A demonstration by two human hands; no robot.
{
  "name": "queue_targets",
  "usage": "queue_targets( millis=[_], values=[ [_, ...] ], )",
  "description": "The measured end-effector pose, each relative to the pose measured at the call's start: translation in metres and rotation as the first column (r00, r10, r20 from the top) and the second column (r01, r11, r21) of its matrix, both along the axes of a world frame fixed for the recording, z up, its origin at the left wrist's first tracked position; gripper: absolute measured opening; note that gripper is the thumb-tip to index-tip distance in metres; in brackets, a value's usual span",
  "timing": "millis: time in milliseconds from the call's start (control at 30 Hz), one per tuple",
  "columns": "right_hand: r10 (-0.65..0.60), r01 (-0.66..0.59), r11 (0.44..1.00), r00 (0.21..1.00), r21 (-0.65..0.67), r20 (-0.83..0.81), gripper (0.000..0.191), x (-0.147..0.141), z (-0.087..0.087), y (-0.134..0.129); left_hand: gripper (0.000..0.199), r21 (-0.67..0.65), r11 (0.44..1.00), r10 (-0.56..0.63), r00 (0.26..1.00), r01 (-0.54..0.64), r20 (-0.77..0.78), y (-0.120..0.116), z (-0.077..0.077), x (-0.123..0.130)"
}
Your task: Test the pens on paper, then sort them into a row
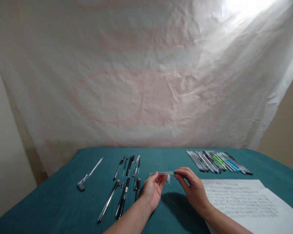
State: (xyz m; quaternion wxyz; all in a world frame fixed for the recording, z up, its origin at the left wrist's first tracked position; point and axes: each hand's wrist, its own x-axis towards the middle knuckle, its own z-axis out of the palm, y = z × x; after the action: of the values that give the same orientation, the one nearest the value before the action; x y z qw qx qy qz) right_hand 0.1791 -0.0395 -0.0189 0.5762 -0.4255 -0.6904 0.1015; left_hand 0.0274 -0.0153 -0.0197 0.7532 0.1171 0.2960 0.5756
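Note:
Above the middle of the table, my left hand (153, 191) is closed on a slim, clear pen (164, 173) held nearly level. My right hand (191, 187) pinches the pen's dark right end between thumb and fingertips. Whether that dark piece is a tip or a cap is too small to tell. A small pale, clear piece (168, 178), perhaps a pen cap, shows just below the pen between the hands. Left of my left hand lie several pens, among them a dark pen (137, 188) partly hidden behind it.
A silver pen (108, 201) and a black pen (122, 199) lie front left. Farther left is a thin white pen-like stick (94, 169) with a dark end. Many pens (218, 161) lie side by side back right. Written paper sheets (266, 221) cover the front right of the green cloth (58, 201).

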Motion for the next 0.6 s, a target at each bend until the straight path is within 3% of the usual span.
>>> queue_targets(
  millis=[600],
  values=[
    [0.007,-0.006,1.0,0.999,-0.025,0.052,0.019,0.0,0.0026,-0.0019,0.005,0.141,0.99,0.006,0.999,0.002,-0.051,-0.0015,-0.0065,-0.0002]
  ],
)
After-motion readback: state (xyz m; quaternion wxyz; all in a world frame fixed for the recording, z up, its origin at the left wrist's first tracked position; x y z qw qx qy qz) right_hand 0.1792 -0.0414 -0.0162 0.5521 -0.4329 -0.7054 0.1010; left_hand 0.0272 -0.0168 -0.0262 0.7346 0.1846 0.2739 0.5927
